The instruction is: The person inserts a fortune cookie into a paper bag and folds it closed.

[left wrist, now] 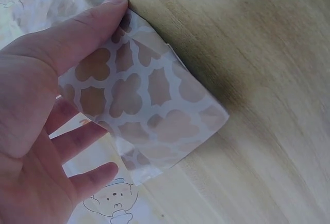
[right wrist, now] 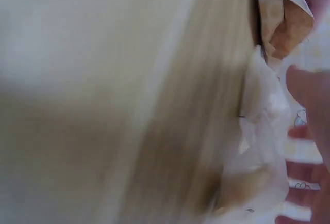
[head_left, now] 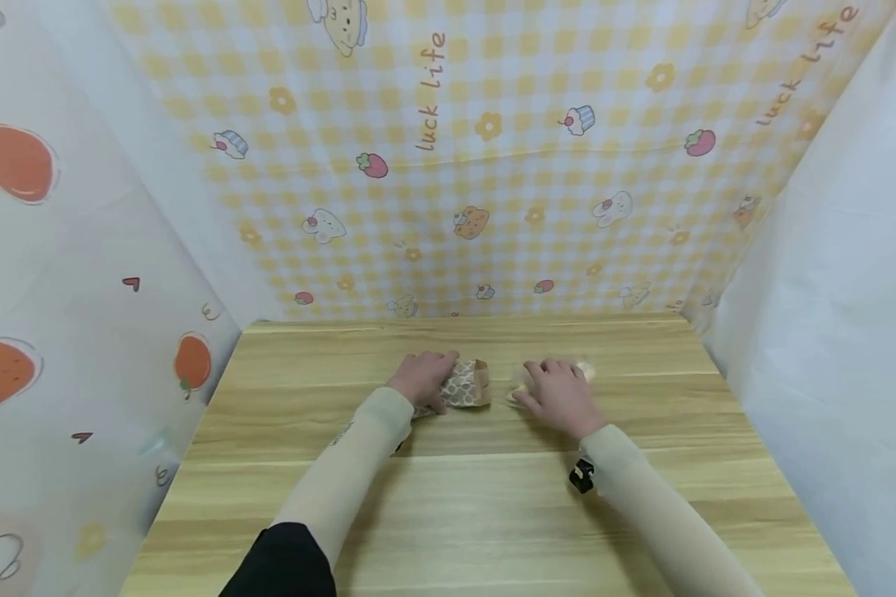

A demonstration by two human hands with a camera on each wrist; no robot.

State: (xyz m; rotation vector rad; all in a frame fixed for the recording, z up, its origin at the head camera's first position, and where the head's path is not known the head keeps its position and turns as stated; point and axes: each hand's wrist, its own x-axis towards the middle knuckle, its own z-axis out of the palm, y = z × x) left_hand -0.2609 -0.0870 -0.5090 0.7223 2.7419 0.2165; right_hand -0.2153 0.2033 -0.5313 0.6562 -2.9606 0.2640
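The left hand (head_left: 426,377) is gripping the paper bag (head_left: 465,388), with its thumb lying on the near side and its fingers reaching across to the far side. The right hand (head_left: 563,400) is lying over a clear bag (right wrist: 265,95), its thumb and fingers spreading well apart. I can't tell whether they are gripping it, as the right wrist view is blurring.

The paper bag is sitting to the left of the right thumb, just beside it, and its long way is running from left to right. Its open end is facing the right hand and the clear bag, with a little strip of table (head_left: 470,514) showing between. The clear bag is slanting under the right hand, its right end pointing a bit away from the person. Something pale brown is sitting inside it. Behind both bags, a yellow checked cloth (head_left: 448,207) is hanging past the table's far edge.
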